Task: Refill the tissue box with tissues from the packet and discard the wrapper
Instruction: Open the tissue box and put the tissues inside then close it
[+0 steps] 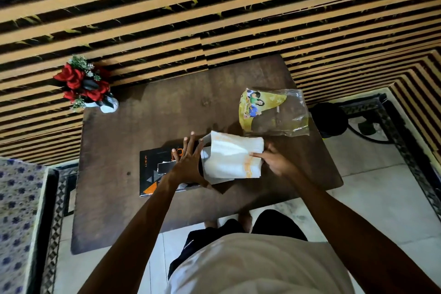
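A black tissue box (152, 169) with orange and grey triangles lies flat on the dark wooden table (171, 112). My left hand (188, 162) rests on the box's right end with fingers spread. A thick stack of white tissues (231, 155) with an orange-patterned edge sits at the box's open right end, partly inside it. My right hand (274, 162) grips the stack's right side. The empty wrapper (272, 112), clear plastic with a yellow printed picture, lies on the table behind the tissues.
A white vase of red flowers (88, 86) stands at the table's far left corner. A black round bin (330, 119) sits on the floor right of the table. A patterned bed edge (19, 217) lies at the left. A striped wall runs behind.
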Tool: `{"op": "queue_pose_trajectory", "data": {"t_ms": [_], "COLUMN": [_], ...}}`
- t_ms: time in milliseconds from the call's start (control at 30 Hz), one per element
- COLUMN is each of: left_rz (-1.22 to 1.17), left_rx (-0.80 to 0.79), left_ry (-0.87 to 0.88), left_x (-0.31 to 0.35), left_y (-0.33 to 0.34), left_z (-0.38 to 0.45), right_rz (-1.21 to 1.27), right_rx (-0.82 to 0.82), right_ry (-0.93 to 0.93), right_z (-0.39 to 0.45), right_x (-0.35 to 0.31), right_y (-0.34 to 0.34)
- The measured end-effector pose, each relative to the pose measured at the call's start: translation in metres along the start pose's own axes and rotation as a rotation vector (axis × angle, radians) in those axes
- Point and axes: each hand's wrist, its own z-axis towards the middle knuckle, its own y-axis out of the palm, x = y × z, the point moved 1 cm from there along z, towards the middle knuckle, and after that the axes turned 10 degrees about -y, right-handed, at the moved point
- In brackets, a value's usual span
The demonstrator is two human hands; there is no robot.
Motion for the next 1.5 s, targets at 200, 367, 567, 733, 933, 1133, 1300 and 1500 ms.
{"op": "queue_pose_trajectory", "data": {"t_ms": [200, 367, 567, 733, 933, 1133, 1300, 1500], "left_rz": [0.001, -0.048, -0.201, -0.307, -0.322, -0.060, -0.114, -0.312], "left_rx": [-0.018, -0.001, -0.062, -0.104, -0.192, 0.028, 0.199, 0.155], "left_ry": [-0.021, -0.006, -0.043, -0.016, 0.094, 0.061, -0.139, -0.187], "left_x": [-0.004, -0.006, -0.011, -0.020, -0.035, -0.063, -0.098, -0.132], "left_y": [-0.003, -0.003, -0.012, -0.016, -0.032, -0.011, 0.001, 0.013], "left_z": [-0.001, -0.002, 0.003, 0.006, 0.001, -0.010, -0.032, -0.042], "right_rz": [-0.177, -0.407, -0.468, -0.497, -0.553, -0.638, -0.598, -0.474], "right_rx": [-0.051, -0.117, -0.219, -0.232, -0.282, -0.258, -0.211, -0.188], "right_ry": [0.023, 0.089, 0.132, 0.106, 0.128, 0.088, 0.189, 0.150], "right_z": [0.017, 0.021, 0.029, 0.027, 0.019, 0.016, 0.021, 0.015], "right_x": [0.011, -0.008, -0.025, -0.027, -0.021, -0.012, 0.003, 0.011], "right_y": [0.021, 0.036, 0.050, 0.056, 0.065, 0.085, 0.090, 0.092]}}
